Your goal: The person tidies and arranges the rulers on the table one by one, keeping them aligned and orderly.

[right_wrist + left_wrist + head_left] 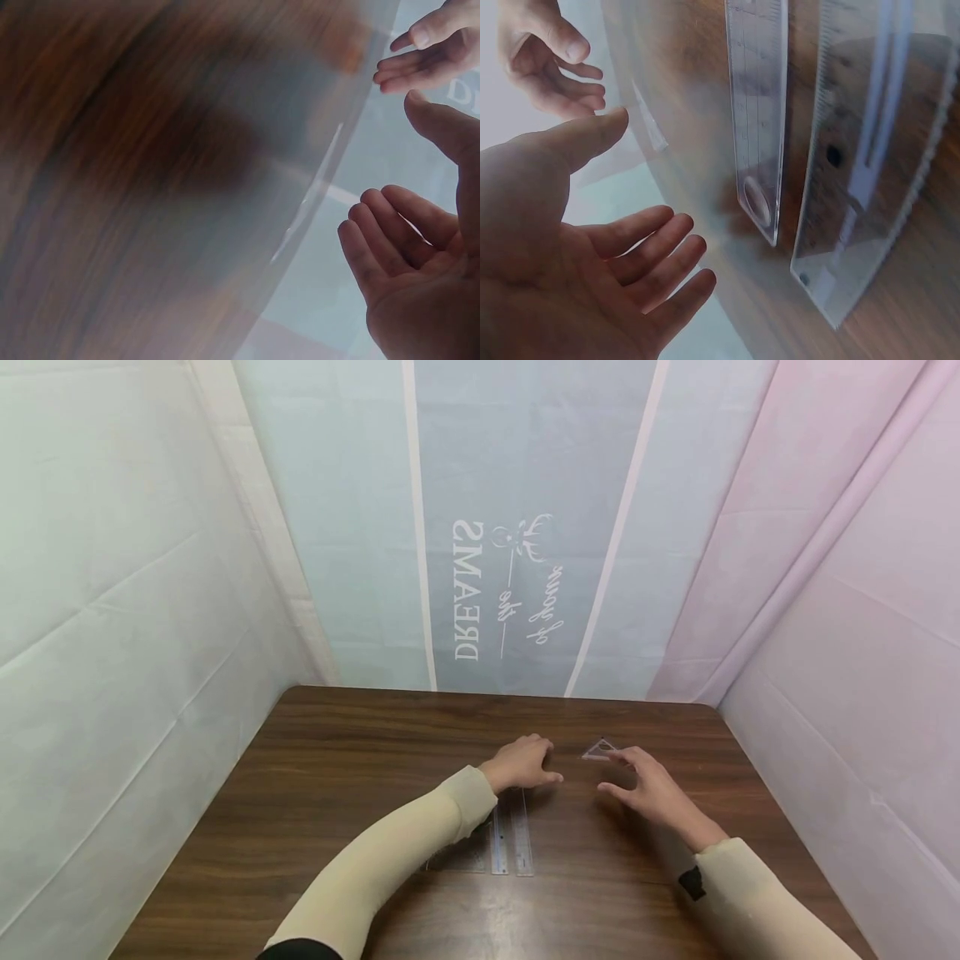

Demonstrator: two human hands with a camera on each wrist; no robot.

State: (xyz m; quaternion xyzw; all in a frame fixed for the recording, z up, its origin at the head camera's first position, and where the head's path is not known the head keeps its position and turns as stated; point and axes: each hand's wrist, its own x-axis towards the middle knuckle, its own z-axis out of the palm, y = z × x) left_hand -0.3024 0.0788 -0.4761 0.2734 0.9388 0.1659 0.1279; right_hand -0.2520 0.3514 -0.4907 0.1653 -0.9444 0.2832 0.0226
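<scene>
My left hand [522, 762] hovers over the table, thumb spread from relaxed fingers, with nothing in its grasp. Below its wrist lie a clear ruler [523, 847] and, beside it, a second clear strip [499, 852] with a pale blue band. In the left wrist view the ruler [759, 97] has a round hole at its end, and the banded strip [817, 255] has a wavy edge and a black dot. My right hand [651, 789] is also empty, fingers loosely extended. Its fingertips overlap a small clear set square [597, 756] in the head view.
Another clear flat piece [467, 862] lies left of the strips, partly hidden by my left sleeve. The brown wooden table [360, 727] ends at a printed cloth backdrop [375, 568]. Pale cloth walls [112, 610] stand at both sides.
</scene>
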